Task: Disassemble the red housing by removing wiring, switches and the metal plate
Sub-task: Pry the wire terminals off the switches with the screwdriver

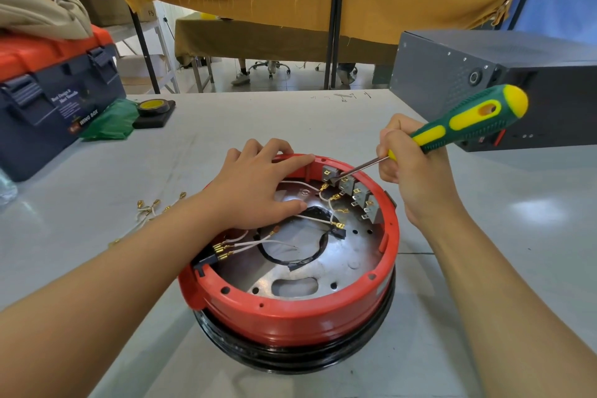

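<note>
Red housing (290,317) sits closest, on the grey table (484,268), with the metal plate (352,255) still inside it. To the left, some loose wires (147,208) lie already pulled out. The left hand (258,184) rests flat on the rim and plate, fingers straight, holding it steady. White wires (281,242) still run inside. On the right, the right hand (410,168) grips a screwdriver (465,121), its tip at the switches (352,192). The step looks like prying a switch loose. Next it likely needs a gentle push.
</note>
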